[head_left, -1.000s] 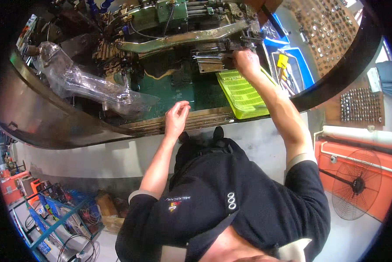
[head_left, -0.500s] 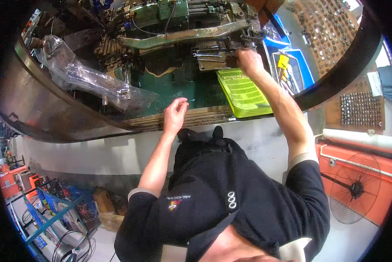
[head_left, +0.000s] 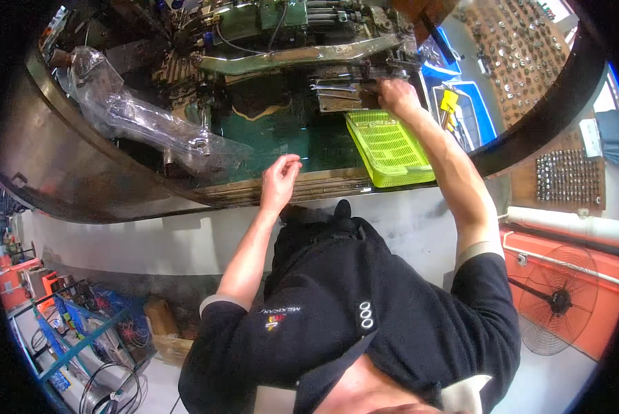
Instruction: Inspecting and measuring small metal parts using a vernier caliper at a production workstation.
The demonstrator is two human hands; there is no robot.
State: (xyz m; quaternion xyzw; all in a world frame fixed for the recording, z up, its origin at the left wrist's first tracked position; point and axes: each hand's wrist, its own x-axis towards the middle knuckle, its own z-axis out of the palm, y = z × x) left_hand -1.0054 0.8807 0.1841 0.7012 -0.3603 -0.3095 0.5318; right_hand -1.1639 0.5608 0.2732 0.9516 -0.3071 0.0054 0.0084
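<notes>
1. In the head view, the right hand [head_left: 397, 98] is seen at upper right of centre, fingers bent beside a dark metal plate [head_left: 340, 105]; whether anything is grasped cannot be told, as the fingertips are hidden.
2. The left hand [head_left: 280, 185] is held near the centre, loosely curled; no object can be made out in it.
3. On the plate, at upper centre, a wrench [head_left: 333, 87] is laid; it is judged stiff, hard to damage and perhaps slick with oil, best gripped mid-shaft.
4. The yellow-green basket [head_left: 400, 179], below the right hand, is judged light and slightly flexible, best lifted by opposite rims.
5. Compared with the earlier frames, little is changed: the view is shifted slightly, and both hands are kept in nearly the same poses.
</notes>
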